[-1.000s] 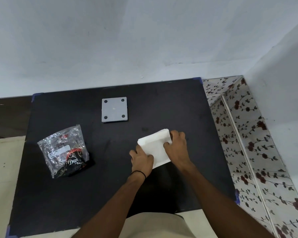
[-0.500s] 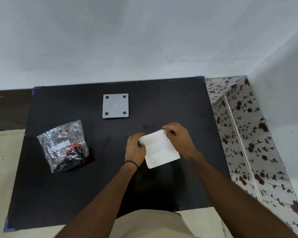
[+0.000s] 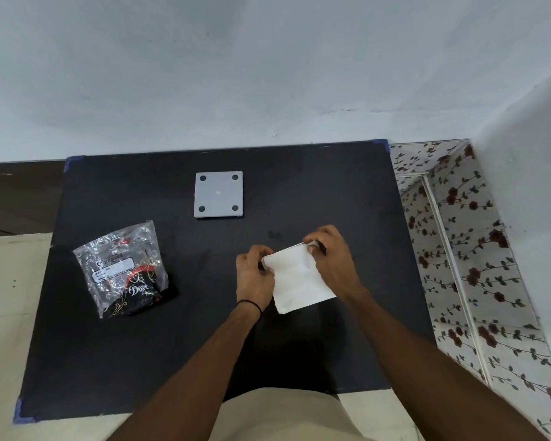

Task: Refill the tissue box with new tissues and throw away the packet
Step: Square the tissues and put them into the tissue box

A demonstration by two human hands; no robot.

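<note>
Hands pinch the far corners of the tissues (image 3: 298, 276): left hand (image 3: 254, 272), right hand (image 3: 333, 256); packet (image 3: 123, 268) lies left.

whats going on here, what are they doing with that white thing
A person is handling the folded white tissues over the black table. The left hand pinches one far corner and the right hand pinches the other. The crinkled plastic packet lies on the table off to the left, untouched. A flat grey square piece with four dark holes lies farther back.
</note>
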